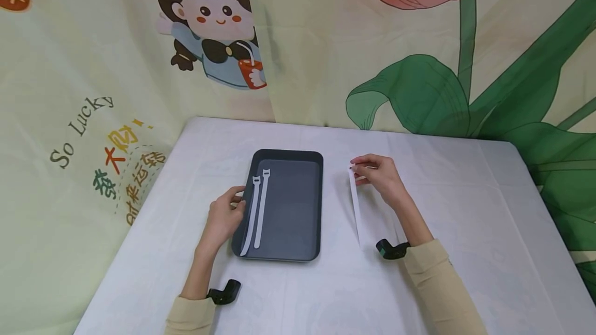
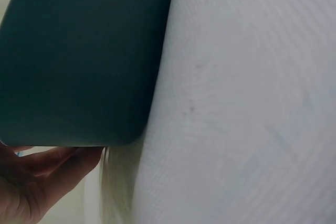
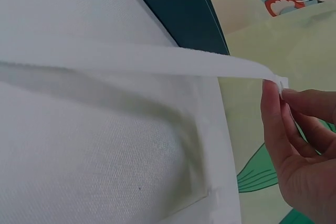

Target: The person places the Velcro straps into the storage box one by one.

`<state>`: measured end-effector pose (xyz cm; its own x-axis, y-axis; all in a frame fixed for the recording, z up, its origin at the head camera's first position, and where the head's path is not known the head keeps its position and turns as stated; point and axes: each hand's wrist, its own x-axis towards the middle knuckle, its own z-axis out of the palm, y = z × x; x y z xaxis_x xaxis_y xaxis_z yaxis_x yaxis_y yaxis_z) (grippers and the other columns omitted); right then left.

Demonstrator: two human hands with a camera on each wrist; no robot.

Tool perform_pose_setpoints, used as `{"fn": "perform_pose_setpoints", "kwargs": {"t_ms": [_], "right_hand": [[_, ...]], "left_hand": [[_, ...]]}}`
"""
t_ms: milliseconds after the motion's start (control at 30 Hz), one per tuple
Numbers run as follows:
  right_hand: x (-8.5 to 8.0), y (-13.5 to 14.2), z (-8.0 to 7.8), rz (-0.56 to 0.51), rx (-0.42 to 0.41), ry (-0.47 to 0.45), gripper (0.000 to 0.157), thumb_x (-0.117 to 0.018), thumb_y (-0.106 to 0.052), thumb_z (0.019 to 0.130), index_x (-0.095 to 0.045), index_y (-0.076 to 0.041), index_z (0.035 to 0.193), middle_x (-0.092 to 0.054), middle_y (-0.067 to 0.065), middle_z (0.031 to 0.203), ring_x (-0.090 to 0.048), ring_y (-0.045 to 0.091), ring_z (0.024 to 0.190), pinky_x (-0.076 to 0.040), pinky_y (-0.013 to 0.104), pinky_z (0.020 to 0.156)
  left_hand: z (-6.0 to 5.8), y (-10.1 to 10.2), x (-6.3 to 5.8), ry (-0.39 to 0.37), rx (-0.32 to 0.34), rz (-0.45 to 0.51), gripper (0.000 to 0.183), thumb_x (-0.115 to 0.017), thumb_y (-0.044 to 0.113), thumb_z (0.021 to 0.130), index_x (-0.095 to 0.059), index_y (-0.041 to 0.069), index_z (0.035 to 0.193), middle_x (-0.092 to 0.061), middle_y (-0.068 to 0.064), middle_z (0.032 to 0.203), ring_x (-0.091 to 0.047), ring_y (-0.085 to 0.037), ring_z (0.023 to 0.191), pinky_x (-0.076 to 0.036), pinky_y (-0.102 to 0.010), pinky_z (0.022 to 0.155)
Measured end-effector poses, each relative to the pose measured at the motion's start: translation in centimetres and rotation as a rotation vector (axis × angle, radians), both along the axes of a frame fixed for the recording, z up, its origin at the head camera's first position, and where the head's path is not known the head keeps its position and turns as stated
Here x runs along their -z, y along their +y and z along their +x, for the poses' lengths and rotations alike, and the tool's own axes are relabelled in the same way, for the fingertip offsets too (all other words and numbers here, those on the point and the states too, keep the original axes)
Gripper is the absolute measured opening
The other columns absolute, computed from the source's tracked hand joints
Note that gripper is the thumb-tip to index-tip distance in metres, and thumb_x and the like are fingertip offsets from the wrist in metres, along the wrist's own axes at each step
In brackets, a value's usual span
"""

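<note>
The right hand (image 1: 379, 176) pinches a white strap (image 1: 355, 203) by one end, right of the dark tray (image 1: 293, 208). The left hand (image 1: 224, 216) touches the tray's left rim; its grip is unclear. A printed backdrop (image 1: 307, 56) hangs behind the white counter (image 1: 298, 293).

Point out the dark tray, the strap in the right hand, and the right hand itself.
Dark tray (image 1: 292, 211): head view, bare inner floor.
Held white strap (image 3: 157, 60): right wrist view, middle of its visible length.
Right hand (image 1: 381, 173): head view, middle of the hand.
</note>
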<state>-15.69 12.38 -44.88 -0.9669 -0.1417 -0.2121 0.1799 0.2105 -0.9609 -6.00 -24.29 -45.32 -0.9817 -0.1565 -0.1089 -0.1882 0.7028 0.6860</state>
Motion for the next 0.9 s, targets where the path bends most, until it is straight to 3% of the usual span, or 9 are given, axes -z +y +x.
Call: {"fn": "perform_pose_setpoints", "kwargs": {"t_ms": [433,700,900], "right_hand": [[-0.4,-0.9,0.2,-0.023,0.009,0.006,0.025,-0.065,-0.012,0.1,-0.069,0.0,0.122,-0.068,0.019,0.117,-0.069,0.023,0.092,-0.062,0.042,0.084],[-0.9,-1.7,0.3,-0.061,0.01,0.012,0.031,-0.072,-0.017,0.097,-0.068,0.001,0.123,-0.069,0.019,0.117,-0.068,0.025,0.09,-0.063,0.035,0.076],[-1.5,-2.1,0.3,-0.089,-0.008,0.025,0.031,-0.071,-0.016,0.097,-0.069,0.001,0.123,-0.069,0.019,0.117,-0.068,0.023,0.087,-0.063,0.038,0.077]], "left_hand": [[0.1,0.0,0.2,-0.01,-0.006,0.003,0.042,-0.053,0.005,0.101,-0.057,0.002,0.142,-0.07,-0.028,0.118,-0.073,-0.039,0.098,-0.059,-0.044,0.077],[0.2,-0.1,0.2,0.012,-0.002,0.008,0.042,-0.054,0.004,0.1,-0.059,0.001,0.141,-0.071,-0.028,0.116,-0.073,-0.039,0.097,-0.059,-0.045,0.077],[0.1,-0.1,0.3,0.012,-0.004,0.004,0.042,-0.053,0.005,0.1,-0.058,0.002,0.142,-0.071,-0.028,0.117,-0.073,-0.038,0.096,-0.059,-0.044,0.076]]}}
